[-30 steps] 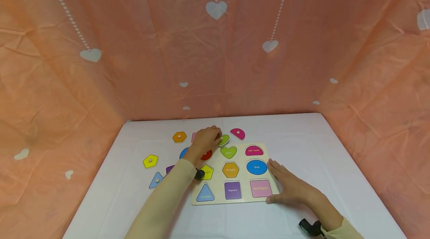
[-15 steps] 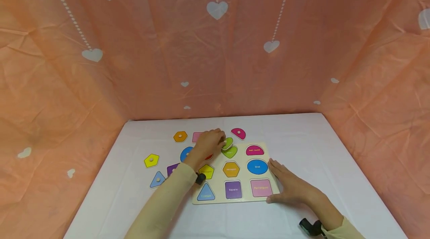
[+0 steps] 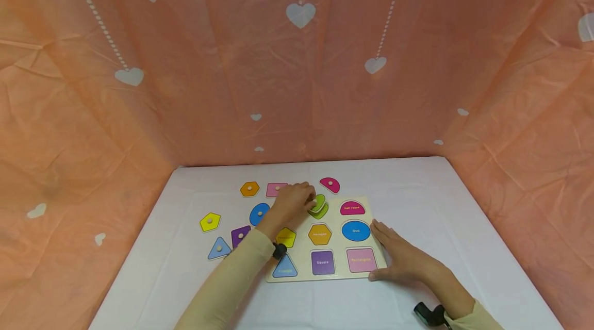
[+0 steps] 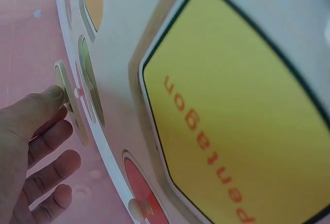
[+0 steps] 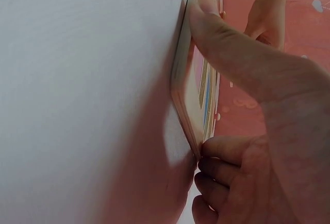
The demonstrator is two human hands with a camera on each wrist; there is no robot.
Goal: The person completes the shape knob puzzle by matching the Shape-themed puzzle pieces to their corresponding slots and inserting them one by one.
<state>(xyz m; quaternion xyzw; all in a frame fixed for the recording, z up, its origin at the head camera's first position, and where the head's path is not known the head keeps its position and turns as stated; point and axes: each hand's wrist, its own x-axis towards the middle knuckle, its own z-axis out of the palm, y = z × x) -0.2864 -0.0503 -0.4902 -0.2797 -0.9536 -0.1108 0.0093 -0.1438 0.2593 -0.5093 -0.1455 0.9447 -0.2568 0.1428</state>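
Note:
My left hand (image 3: pixel 290 206) pinches a green heart puzzle piece (image 3: pixel 319 200) at the far side of the wooden shape board (image 3: pixel 303 259). Tilted in the left wrist view, the heart piece (image 4: pixel 72 103) is held between thumb and finger, close to the green heart recess (image 4: pixel 93 77) and apart from it. A red round piece with a knob (image 4: pixel 143 193) sits in the board nearer that camera; the head view hides it behind the hand. My right hand (image 3: pixel 403 259) holds the board's near right corner, thumb (image 5: pixel 227 44) on the front edge, fingertips against the right side.
Loose knobbed pieces lie left of and behind the board: a yellow pentagon (image 3: pixel 210 222), blue triangle (image 3: pixel 218 248), purple square (image 3: pixel 239 235), blue oval (image 3: pixel 258 213), orange hexagon (image 3: pixel 249 188), pink rectangle (image 3: pixel 276 190) and magenta half round (image 3: pixel 330 184). Orange cloth walls surround the white table (image 3: pixel 464 227).
My left hand has carried the green heart toward me and slightly right, from behind the board to over the heart recess. The right hand stays in place.

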